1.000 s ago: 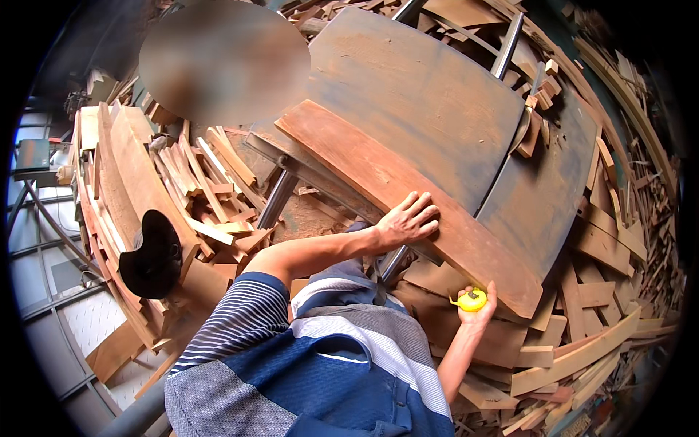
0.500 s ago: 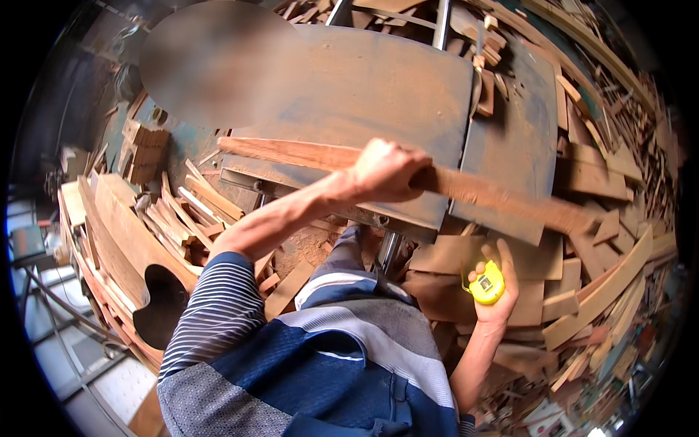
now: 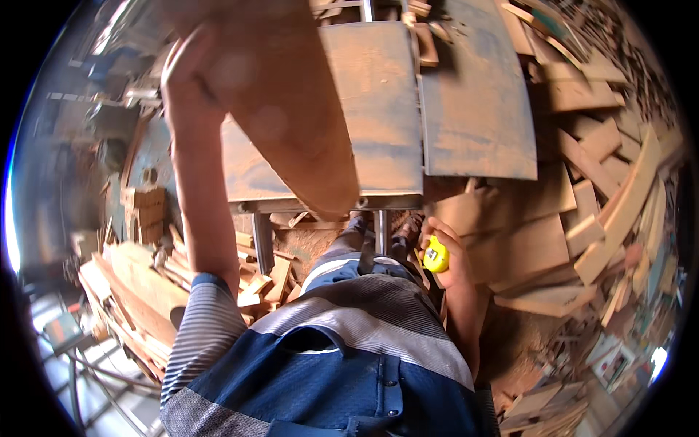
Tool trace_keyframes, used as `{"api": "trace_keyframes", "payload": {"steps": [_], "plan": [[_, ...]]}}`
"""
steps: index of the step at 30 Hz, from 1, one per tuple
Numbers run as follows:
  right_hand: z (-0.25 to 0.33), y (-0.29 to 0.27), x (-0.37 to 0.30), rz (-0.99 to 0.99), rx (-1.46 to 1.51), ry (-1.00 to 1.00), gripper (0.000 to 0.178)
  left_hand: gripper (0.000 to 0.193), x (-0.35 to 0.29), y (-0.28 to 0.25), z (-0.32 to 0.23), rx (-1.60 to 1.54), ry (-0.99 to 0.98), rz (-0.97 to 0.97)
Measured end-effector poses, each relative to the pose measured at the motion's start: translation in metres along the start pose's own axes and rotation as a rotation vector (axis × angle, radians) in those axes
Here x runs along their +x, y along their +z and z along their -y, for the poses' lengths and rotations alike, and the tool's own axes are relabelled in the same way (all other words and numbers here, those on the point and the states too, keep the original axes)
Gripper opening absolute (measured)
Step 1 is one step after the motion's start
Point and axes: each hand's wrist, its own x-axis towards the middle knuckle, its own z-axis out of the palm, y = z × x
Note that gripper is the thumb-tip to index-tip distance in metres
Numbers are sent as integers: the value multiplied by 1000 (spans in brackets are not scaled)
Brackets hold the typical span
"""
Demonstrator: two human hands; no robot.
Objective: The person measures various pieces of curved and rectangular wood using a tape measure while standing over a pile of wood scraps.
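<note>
My left hand (image 3: 191, 69) is raised at the upper left, its fingers closed on the edge of a brown wooden board (image 3: 291, 109). The board is held up close to my head, with its broad face showing and its narrower end slanting down over the front edge of the saw-like metal table (image 3: 378, 87). Its top end runs out of view. Low on the right, in front of my body, my right hand (image 3: 456, 268) is wrapped round a yellow tape measure (image 3: 436, 255). No blade of the tape can be seen pulled out.
A second metal table panel (image 3: 477, 102) adjoins on the right, dusted with sawdust. Wide boards (image 3: 520, 247) and curved offcuts (image 3: 619, 211) are heaped beside it. Wood pieces (image 3: 142, 291) fill a pile at the left, below stacked blocks (image 3: 143, 207). Sawdust covers the floor.
My left hand has lifted the board from low across the table up and leftward, turning its broad face into view. My right hand, still round the tape measure, has shifted left toward my body.
</note>
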Motion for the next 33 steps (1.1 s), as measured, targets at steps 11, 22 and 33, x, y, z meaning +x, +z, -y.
{"api": "trace_keyframes", "payload": {"steps": [11,22,33], "plan": [[52,-21,-1,-395,-230,-313,72,10,-125,-56,169,-468,-556,-239],[70,-35,29,-498,-256,-250,29,8,-243,-100,242,-719,-958,-727],[88,-66,118,-480,-554,-132,31,39,-221,-89,186,71,-1303,-133]]}}
